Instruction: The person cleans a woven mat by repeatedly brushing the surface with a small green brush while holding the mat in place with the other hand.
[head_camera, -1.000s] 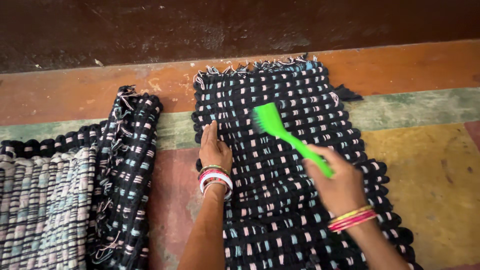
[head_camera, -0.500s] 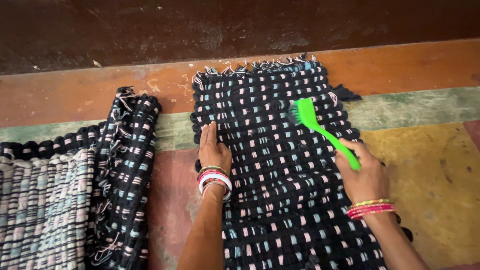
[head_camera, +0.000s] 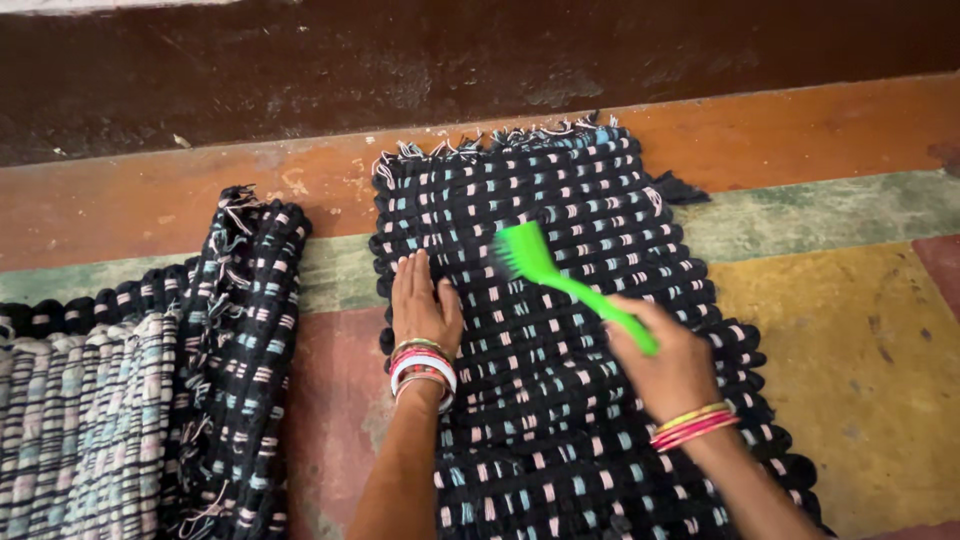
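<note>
A black woven mat (head_camera: 560, 180) with pink and blue flecks lies flat on the painted floor. My left hand (head_camera: 422, 305) presses palm-down on its left edge, fingers together and pointing away from me. My right hand (head_camera: 668, 368) grips the handle of a bright green brush (head_camera: 560, 275). The brush head rests on the middle of the mat, bristles toward the left. Both wrists wear coloured bangles.
A second, folded mat (head_camera: 245, 340) of the same weave lies to the left, over a paler striped mat (head_camera: 70, 430). A dark wall (head_camera: 450, 60) runs along the back. The floor (head_camera: 860, 330) is painted in orange, green, yellow and red patches.
My right hand has swept the brush back to the left and toward me, from the mat's right side to its middle. The left hand stays pressed on the mat's edge.
</note>
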